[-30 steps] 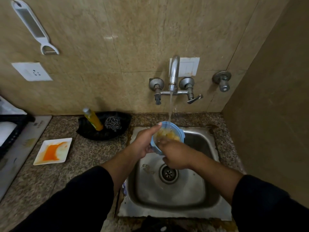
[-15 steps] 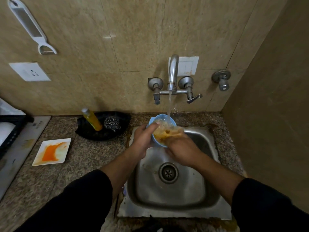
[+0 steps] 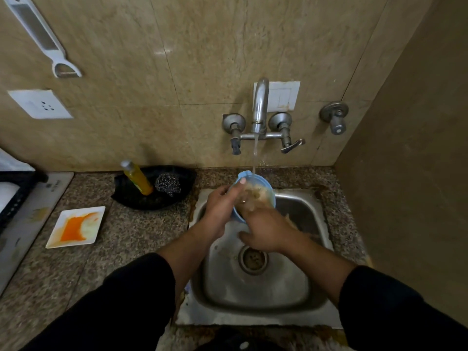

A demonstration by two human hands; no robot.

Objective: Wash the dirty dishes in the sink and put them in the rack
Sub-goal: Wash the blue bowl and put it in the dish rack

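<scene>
Blue bowl [image 3: 253, 176] at 12 o'clock: left hand [image 3: 220, 211] grips rim, right hand [image 3: 263, 231] reaches inside, curl unclear. I fear wet slip, splashing desk [image 3: 126, 236].

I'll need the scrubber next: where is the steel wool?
In the head view the steel wool sits in the black tray on the counter, left of the sink, beside the yellow bottle.

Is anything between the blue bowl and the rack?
Only low things on the counter: a black tray holding a soap bottle and steel scrubber, and a dirty plate. The bowl could likely pass above them.
</scene>
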